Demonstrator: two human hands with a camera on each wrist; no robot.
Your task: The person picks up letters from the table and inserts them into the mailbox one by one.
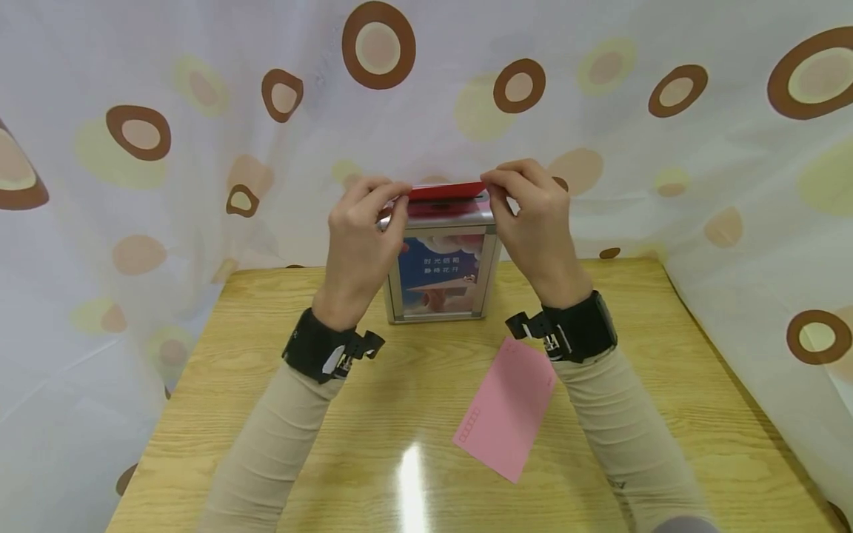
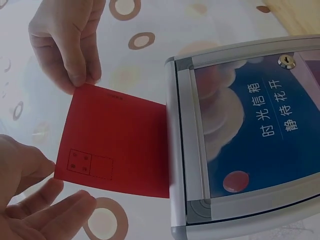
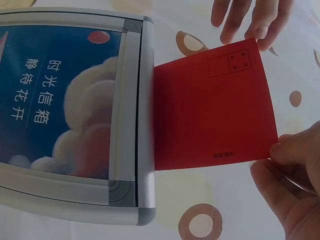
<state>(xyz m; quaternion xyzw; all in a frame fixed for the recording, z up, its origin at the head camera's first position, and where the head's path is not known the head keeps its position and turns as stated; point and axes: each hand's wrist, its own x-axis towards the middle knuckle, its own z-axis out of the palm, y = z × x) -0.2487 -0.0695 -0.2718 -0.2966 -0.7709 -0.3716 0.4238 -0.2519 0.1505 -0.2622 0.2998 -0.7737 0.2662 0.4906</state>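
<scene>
A red envelope (image 2: pixel 112 142) stands upright at the top of a silver-framed letter box (image 1: pixel 440 274), its lower part hidden inside the slot. My left hand (image 1: pixel 366 229) pinches one upper corner of the envelope between thumb and finger. At the opposite upper corner, my right hand (image 1: pixel 533 222) pinches it with thumb and forefinger. In the right wrist view the envelope's printed stamp squares lie near the left hand (image 3: pixel 255 20). The box front carries a blue picture panel (image 2: pixel 255 130) with white characters and a small keyhole lock (image 2: pixel 286 61).
A pink envelope (image 1: pixel 509 411) lies flat on the wooden table (image 1: pixel 393 400), in front of the box and beside the right forearm. Patterned white curtain (image 1: pixel 433 141) hangs close behind the box and along both sides of the table.
</scene>
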